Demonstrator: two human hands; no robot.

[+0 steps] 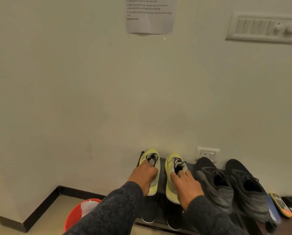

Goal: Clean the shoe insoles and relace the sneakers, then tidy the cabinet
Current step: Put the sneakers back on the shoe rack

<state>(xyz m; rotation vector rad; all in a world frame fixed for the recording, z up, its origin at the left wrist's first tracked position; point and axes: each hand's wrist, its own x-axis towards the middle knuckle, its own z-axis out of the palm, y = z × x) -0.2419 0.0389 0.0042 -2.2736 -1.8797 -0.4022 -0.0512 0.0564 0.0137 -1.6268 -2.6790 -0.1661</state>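
Note:
Two yellow-green sneakers with black laces stand side by side on the top of a dark shoe rack [162, 168], toes to the wall. My left hand [144, 175] grips the collar of the left sneaker [150, 156], fingers curled into its opening. My right hand [184, 184] holds the right sneaker [172, 163] the same way, fingers hooked into its opening. A pair of black sneakers [226, 184] stands to the right on the same top.
A red bucket [74, 216] with a white cloth in it sits on the floor left of the rack. Dark shoes [148, 214] show on a lower shelf. Small flat items [280, 206] lie at the far right. A wall socket [207, 154] is behind the shoes.

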